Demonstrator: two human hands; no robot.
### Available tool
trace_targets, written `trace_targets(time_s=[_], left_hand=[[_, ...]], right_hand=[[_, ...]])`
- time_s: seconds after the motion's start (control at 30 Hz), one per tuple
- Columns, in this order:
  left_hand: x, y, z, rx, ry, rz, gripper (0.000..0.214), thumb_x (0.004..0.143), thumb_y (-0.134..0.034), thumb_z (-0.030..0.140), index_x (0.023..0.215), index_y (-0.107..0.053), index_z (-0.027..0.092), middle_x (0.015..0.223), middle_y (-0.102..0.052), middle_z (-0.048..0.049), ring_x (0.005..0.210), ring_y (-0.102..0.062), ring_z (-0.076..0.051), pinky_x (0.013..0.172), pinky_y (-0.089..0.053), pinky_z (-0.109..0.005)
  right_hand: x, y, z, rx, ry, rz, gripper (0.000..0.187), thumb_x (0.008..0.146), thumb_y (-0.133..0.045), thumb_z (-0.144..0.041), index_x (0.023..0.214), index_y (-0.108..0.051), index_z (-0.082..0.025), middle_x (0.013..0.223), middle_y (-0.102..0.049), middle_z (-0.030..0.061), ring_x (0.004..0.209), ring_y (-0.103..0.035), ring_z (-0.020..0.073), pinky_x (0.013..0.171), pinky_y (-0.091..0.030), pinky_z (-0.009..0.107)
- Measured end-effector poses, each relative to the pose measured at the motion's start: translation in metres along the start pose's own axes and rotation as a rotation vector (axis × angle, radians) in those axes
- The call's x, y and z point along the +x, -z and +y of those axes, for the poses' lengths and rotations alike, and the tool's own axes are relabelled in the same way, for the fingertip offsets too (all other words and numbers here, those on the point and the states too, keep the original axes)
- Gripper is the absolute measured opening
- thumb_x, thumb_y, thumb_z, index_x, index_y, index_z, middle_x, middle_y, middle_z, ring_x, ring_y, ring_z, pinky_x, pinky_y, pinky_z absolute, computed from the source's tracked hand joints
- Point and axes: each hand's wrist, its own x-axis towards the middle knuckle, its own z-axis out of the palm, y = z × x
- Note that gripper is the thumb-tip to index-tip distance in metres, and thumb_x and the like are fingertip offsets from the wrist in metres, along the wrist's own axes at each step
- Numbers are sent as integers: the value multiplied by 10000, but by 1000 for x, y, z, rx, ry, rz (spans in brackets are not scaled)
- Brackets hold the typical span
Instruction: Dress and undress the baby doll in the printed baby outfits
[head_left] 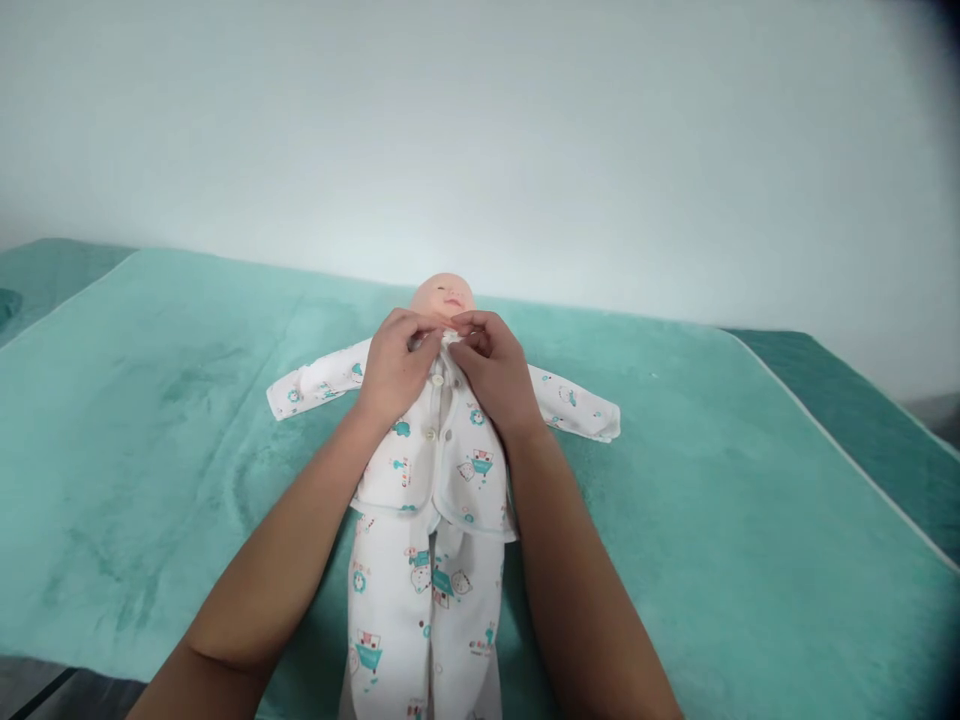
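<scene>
A baby doll lies on its back, its head toward the wall. It wears a white printed jacket and matching trousers. My left hand pinches the jacket's collar edge just under the doll's chin. Opposite it, my right hand has its fingers closed on the other side of the same collar. Below my hands the jacket front hangs apart, with small buttons along the opening. Both sleeves stretch out sideways. My fingertips partly hide the neck and the top fastening.
A light green plush blanket spreads under the doll, over a darker green cover that shows at the sides. Behind stands a plain white wall. Grey floor shows at the lower left.
</scene>
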Motion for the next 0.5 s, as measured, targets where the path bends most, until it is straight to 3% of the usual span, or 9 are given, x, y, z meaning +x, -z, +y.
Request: trace_targets(time_s=[0.17,0.27,0.33,0.4,0.5], left_hand=[[-3,0,-3,196,-39,38,174,912,-555,198,802,-690,212,976,-652,-66,993,-603,-219,937,-456,-366],[-10,3,5,336,-119,70,169,937,-535,217,842,-675,213,1030,-663,-84,1060,-578,-248,969,-427,-393],[-15,7,15,365,-138,95,166,949,-531,240,850,-661,214,1006,-664,-80,1007,-579,-240,915,-431,-380],[-20,13,25,332,-104,31,191,953,-522,244,808,-643,217,877,-651,-50,850,-576,-202,796,-431,-347],[-27,27,32,251,-42,-192,229,944,-527,255,746,-637,221,727,-604,-7,693,-524,-161,672,-392,-315]], right_hand=[[-1,-1,-1,81,-7,14,202,804,-609,-304,999,-619,-254,838,-567,-23,672,-482,131,608,-405,272],[-7,4,-18,-94,45,20,98,856,-610,-331,879,-620,-237,771,-575,-22,677,-482,139,635,-399,291],[-13,11,-32,-298,70,-67,240,893,-605,-381,716,-561,-226,689,-553,-21,638,-452,140,600,-361,301],[-21,18,-46,-487,54,-217,361,898,-621,-422,628,-481,-227,630,-529,-20,589,-416,138,548,-309,307],[-34,24,-60,-672,15,-327,349,851,-686,-403,649,-453,-239,657,-557,-16,573,-429,147,514,-290,310]])
